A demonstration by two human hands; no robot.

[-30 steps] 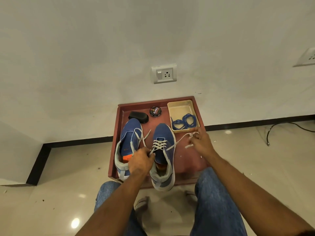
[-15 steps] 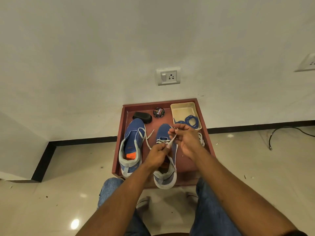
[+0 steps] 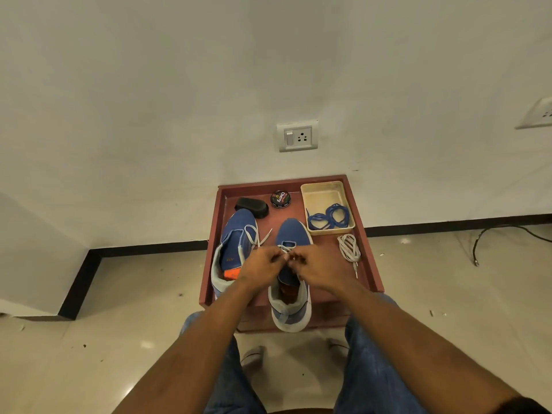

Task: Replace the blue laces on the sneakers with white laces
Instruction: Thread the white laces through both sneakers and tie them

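White lace [image 3: 285,250] on the right sneaker [image 3: 291,274] is pinched between the curled fingers of the left hand [image 3: 263,265] and right hand [image 3: 321,268], met over its eyelets near the middle of the maroon tray [image 3: 372,264]. At nine o'clock lies the left sneaker [image 3: 233,249], loosely laced white. Blue laces [image 3: 328,218] are coiled in the cream dish [image 3: 322,192] at one o'clock; a spare white lace [image 3: 349,249] is bundled at three o'clock.

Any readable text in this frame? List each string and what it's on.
"Cherry": on the lid of the round black polish tin at the far edge of the red-brown tray.
Smaller print on that lid: too small to read.
Orange mark inside the left blue sneaker: blurred, unreadable.
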